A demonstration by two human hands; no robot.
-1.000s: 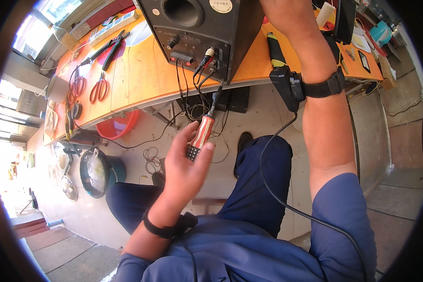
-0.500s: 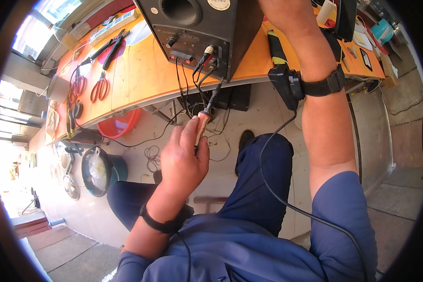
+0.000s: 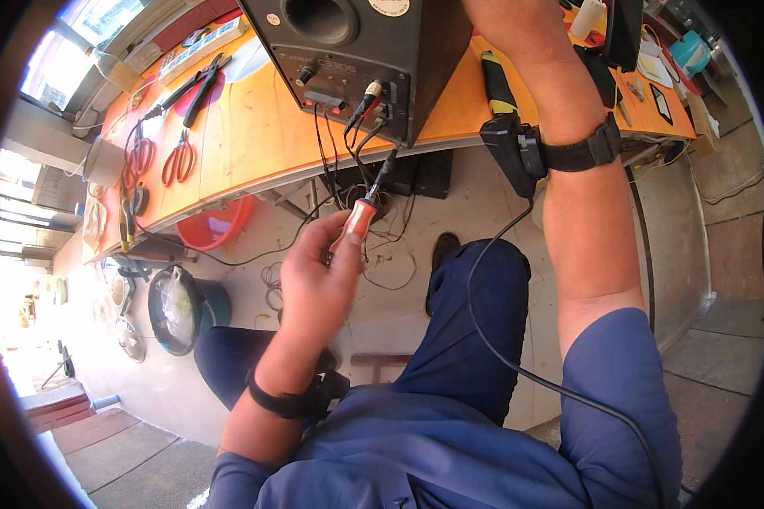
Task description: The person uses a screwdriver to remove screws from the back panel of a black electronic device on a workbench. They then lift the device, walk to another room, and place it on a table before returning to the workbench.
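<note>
A black speaker (image 3: pixel 331 72) stands tilted on the orange table, its rear panel with a round port, knob and cable sockets facing me. My left hand (image 3: pixel 318 254) is closed around the red handle of a screwdriver (image 3: pixel 358 219). Its shaft points up to the lower right corner of the rear panel; whether the tip sits in a screw is too small to tell. Several black cables (image 3: pixel 324 148) hang from the sockets beside it. My right hand (image 3: pixel 518 25) reaches past the speaker's right side at the top edge, its fingers out of sight.
Left on the orange table (image 3: pixel 238 153) lie red-handled scissors (image 3: pixel 178 163), black wire strippers (image 3: pixel 197 89) and a white power strip (image 3: pixel 202 49). A yellow-and-black tool (image 3: pixel 498 85) lies right of the speaker. Below are a red basin (image 3: pixel 216 225), a lined bucket (image 3: pixel 178 310) and loose cables (image 3: pixel 272 284).
My left hand has shifted slightly left and rolled, turning the screwdriver handle. The speaker has moved a touch to the left. My right arm has hardly moved.
</note>
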